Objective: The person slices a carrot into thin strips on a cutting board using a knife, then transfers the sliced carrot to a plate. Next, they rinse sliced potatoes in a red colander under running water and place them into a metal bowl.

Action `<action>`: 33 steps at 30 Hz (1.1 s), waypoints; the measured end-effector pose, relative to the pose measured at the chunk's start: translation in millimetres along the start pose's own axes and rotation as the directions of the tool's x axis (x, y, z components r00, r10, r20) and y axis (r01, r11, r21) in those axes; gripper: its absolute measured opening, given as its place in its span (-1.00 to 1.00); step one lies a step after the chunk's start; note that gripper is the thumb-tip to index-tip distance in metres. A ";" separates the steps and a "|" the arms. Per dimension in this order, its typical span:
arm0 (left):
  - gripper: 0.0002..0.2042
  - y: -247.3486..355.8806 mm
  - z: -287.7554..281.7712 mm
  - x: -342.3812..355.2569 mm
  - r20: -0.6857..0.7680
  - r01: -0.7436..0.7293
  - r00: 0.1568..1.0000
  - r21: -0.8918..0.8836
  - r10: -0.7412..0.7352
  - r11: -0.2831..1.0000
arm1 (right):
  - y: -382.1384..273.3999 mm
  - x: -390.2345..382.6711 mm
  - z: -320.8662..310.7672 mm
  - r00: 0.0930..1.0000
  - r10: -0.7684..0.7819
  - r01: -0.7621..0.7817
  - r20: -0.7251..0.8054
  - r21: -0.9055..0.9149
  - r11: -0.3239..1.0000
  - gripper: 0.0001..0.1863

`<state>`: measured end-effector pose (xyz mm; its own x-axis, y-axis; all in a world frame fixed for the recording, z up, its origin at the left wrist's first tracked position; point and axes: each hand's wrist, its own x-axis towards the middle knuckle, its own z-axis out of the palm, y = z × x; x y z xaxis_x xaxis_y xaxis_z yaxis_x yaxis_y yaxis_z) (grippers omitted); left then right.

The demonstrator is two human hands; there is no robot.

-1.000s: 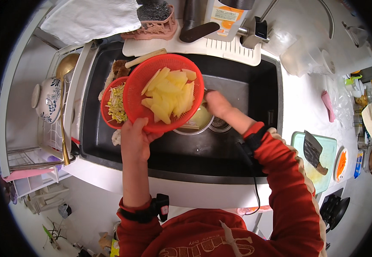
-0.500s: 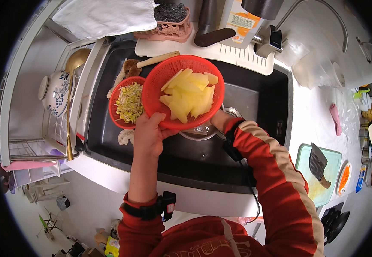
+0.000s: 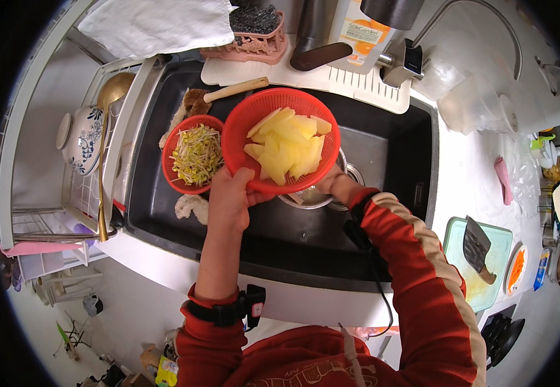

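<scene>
A red plastic colander (image 3: 328, 145) with pale yellow potato slices (image 3: 287, 143) in it is held over the black sink (image 3: 280, 248). My left hand (image 3: 231, 190) grips its near-left rim, thumb on top. My right hand (image 3: 333, 183) reaches under the colander's right side, beside a shiny metal bowl (image 3: 305, 199); its fingertips are hidden, so what it grips is unclear. The colander covers most of that bowl. Just left of my left hand, a smaller red basket (image 3: 169, 169) of bean sprouts (image 3: 197, 155) sits in the sink.
A wooden-handled brush (image 3: 236, 89) and a pale, irregular piece (image 3: 191, 208) lie in the sink's left part. The black faucet (image 3: 322, 57) stands behind. At right, a cleaver (image 3: 476, 245) rests on a green cutting board (image 3: 454, 258), beside a plate of orange shreds (image 3: 517, 268).
The colander has shifted slightly right with both my hands, opening a small gap from the sprout basket. The metal bowl under it has also moved a little right.
</scene>
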<state>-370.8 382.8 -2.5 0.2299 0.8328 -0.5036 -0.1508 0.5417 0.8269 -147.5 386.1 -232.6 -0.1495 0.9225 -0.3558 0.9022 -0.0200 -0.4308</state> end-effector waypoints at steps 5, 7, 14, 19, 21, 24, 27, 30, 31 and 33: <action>-0.64 -9.2 2.9 1.1 -0.016 0.011 1.000 0.005 -0.011 1.000 | 4.2 2.1 6.8 0.998 0.021 -0.016 -0.051 0.085 0.996 -0.64; -0.64 -10.5 1.9 0.3 -0.011 0.012 1.000 0.010 -0.012 1.000 | 5.6 3.5 6.3 0.996 0.025 -0.013 -0.088 0.141 0.990 -0.64; -0.64 -13.4 -3.3 -12.4 -0.067 0.006 0.998 0.068 -0.002 0.998 | 10.9 1.9 -15.8 0.957 0.035 0.097 -0.289 0.430 0.897 -0.65; -0.64 -17.8 -14.1 -30.4 -0.075 0.006 0.997 0.138 0.005 0.990 | 14.6 0.6 -33.5 0.980 0.135 -0.023 -0.148 0.586 0.810 -0.78; -0.64 -21.4 -20.2 -36.1 -0.068 0.023 0.998 0.144 -0.013 0.989 | 12.1 0.3 -40.3 0.988 0.107 0.020 -0.111 0.783 0.622 -0.81; -0.63 -27.9 -26.7 -40.5 -0.077 0.073 0.995 0.211 -0.058 0.975 | 11.2 -15.8 -58.0 0.987 0.069 0.045 -0.146 0.660 0.750 -0.71; -0.67 -34.1 -30.1 -46.6 -0.019 0.048 0.999 0.251 -0.045 0.967 | 0.2 -27.0 -80.5 0.989 0.111 -0.012 -0.094 0.706 0.708 -0.67; -0.68 -35.7 -33.6 -47.5 0.025 0.082 0.995 0.328 -0.095 0.941 | -11.1 -42.7 -99.9 0.989 0.142 -0.061 -0.032 0.796 0.602 -0.67; -0.68 -36.5 -33.9 -46.7 0.025 0.090 0.994 0.376 -0.107 0.922 | -14.7 -48.1 -106.4 0.991 0.130 -0.043 -0.045 0.794 0.607 -0.67; -0.69 -38.3 -34.9 -43.7 0.031 0.141 0.985 0.397 -0.167 0.907 | -23.4 -59.0 -119.6 0.990 0.124 -0.027 -0.062 0.791 0.611 -0.67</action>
<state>-408.6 329.6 -20.9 0.2814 0.7267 -0.6267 0.2773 0.5636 0.7781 -111.4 378.3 -102.3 -0.0112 0.9352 -0.3540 0.2358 -0.3416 -0.9098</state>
